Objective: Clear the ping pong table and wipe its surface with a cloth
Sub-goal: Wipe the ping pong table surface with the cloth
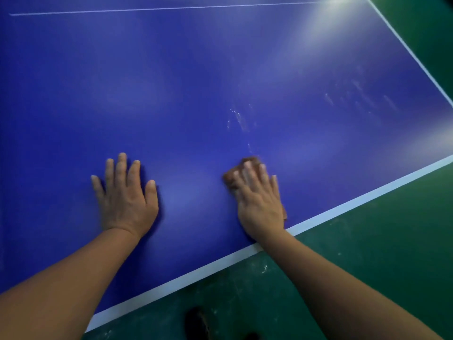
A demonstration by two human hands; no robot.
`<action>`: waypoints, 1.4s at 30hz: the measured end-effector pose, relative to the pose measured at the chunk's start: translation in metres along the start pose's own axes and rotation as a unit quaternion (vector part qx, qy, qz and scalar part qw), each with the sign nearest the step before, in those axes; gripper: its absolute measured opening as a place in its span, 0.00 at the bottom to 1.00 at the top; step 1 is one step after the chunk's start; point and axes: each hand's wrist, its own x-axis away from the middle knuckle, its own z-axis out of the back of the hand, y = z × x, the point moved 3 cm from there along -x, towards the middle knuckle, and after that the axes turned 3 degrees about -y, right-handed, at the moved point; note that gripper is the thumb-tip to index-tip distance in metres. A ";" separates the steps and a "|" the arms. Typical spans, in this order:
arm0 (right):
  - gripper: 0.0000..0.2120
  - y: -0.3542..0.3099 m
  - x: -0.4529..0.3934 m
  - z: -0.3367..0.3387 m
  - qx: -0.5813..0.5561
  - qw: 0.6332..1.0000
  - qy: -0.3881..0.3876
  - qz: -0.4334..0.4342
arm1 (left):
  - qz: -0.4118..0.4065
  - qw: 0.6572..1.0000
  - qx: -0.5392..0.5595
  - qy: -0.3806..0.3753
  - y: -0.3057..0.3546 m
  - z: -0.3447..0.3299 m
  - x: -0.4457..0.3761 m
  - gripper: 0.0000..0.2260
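left hand (123, 195) lies flat, fingers spread, on the blue tabletop (196, 82); right hand (257, 200) presses a brown cloth (231, 175) with straight fingers.

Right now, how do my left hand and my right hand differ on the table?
The left hand lies bare and flat on the blue table, fingers spread; the right hand presses a brown cloth, fingers closer together. The right hand sits nearer the white edge line. Both are palm down.
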 end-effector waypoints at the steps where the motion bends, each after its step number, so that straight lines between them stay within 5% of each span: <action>1: 0.25 -0.003 0.008 -0.006 0.019 0.998 -0.011 0.059 | -0.017 1.000 0.010 -0.002 0.012 -0.004 0.005 0.30; 3: 0.24 0.041 0.004 0.004 0.002 1.000 0.003 0.010 | -0.037 0.999 0.003 -0.015 0.030 -0.016 0.014 0.32; 7: 0.23 0.166 -0.002 0.039 -0.007 0.959 0.031 -0.280 | -0.025 0.999 -0.021 -0.031 0.033 -0.025 0.011 0.31; 9: 0.24 0.165 -0.001 0.043 -0.014 0.952 0.022 -0.306 | -0.030 0.999 -0.026 -0.032 0.032 -0.026 0.011 0.31; 11: 0.25 0.123 0.002 0.028 -0.003 0.968 0.011 -0.250 | -0.032 0.999 -0.017 -0.029 0.033 -0.027 0.011 0.30; 15: 0.27 -0.006 -0.002 -0.004 0.047 0.998 -0.009 0.047 | -0.030 0.999 -0.009 -0.020 0.031 -0.027 0.011 0.31; 18: 0.27 -0.047 -0.043 -0.005 0.005 0.992 -0.023 0.120 | -0.026 1.000 0.002 -0.009 0.032 -0.027 0.010 0.32; 20: 0.26 -0.018 -0.072 0.006 0.004 0.998 -0.016 0.058 | -0.026 1.000 -0.001 -0.007 0.033 -0.027 0.011 0.32; 22: 0.26 0.055 -0.079 0.021 0.017 0.995 0.017 -0.092 | -0.027 1.000 -0.006 -0.008 0.035 -0.027 0.011 0.32; 25: 0.24 0.169 -0.050 0.049 -0.014 0.948 0.052 -0.312 | -0.028 1.000 -0.010 -0.009 0.035 -0.028 0.011 0.31; 28: 0.25 0.181 -0.026 0.051 -0.046 0.917 0.057 -0.392 | -0.025 1.000 -0.006 -0.012 0.035 -0.028 0.012 0.31; 30: 0.26 0.129 -0.022 0.037 -0.010 0.950 0.054 -0.308 | -0.022 1.000 -0.002 -0.011 0.035 -0.028 0.012 0.31; 32: 0.28 0.054 -0.010 0.011 0.026 0.994 0.026 -0.103 | -0.021 1.000 0.000 -0.015 0.034 -0.027 0.011 0.31; 34: 0.27 0.005 0.013 -0.010 0.059 0.989 -0.020 0.131 | -0.022 1.000 0.000 -0.016 0.034 -0.027 0.011 0.32; 36: 0.25 0.032 -0.004 -0.002 0.065 0.978 -0.023 0.198 | -0.018 1.000 -0.005 -0.016 0.031 -0.025 0.010 0.32; 39: 0.22 0.144 -0.045 0.036 0.072 0.993 0.046 -0.085 | -0.023 1.000 0.000 -0.017 0.035 -0.026 0.011 0.32; 42: 0.24 0.208 -0.044 0.064 -0.036 0.933 0.062 -0.354 | -0.025 1.000 0.000 -0.014 0.038 -0.026 0.010 0.31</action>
